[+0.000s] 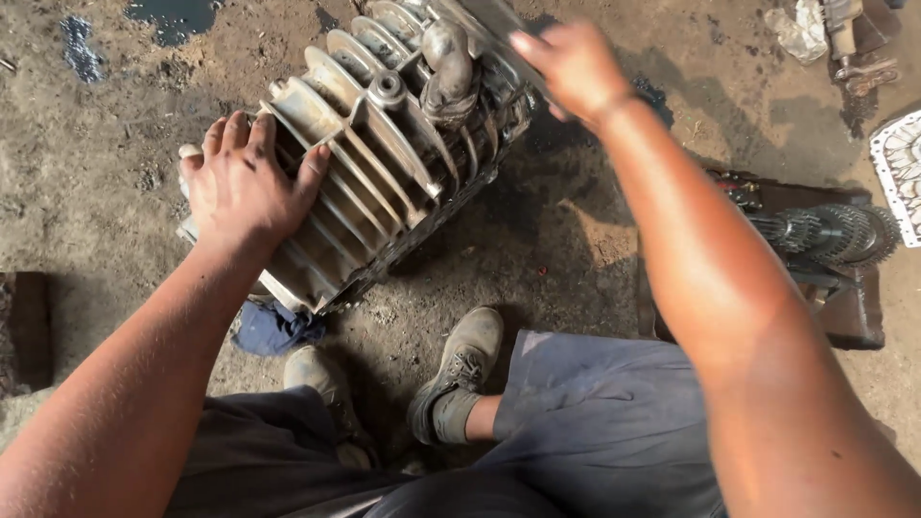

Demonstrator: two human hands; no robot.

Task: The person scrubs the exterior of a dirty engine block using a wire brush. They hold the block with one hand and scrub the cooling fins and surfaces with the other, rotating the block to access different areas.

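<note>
— While the ribbed metal gearbox casing (pixel 384 163) lies tilted on the oily dirt floor (pixel 96 125), where's the left hand (pixel 245 182)?

— Flat on the ribs, fingers spread wide. Right hand (pixel 576 67) grips the casing's far top edge, fingers curled round it.

— Anything else about?

— Blue rag (pixel 273 328) beneath the casing's near corner; geared shaft (pixel 830 235) resting on a dark tray (pixel 859 321), well right.

Oily dirt floor (pixel 576 240), geared shaft (pixel 830 233) on a dark wooden block (pixel 854 317), blue rag (pixel 273 328), worn shoes (pixel 460 360), dark oil puddle (pixel 173 14), white patterned plate (pixel 900 163)
</note>
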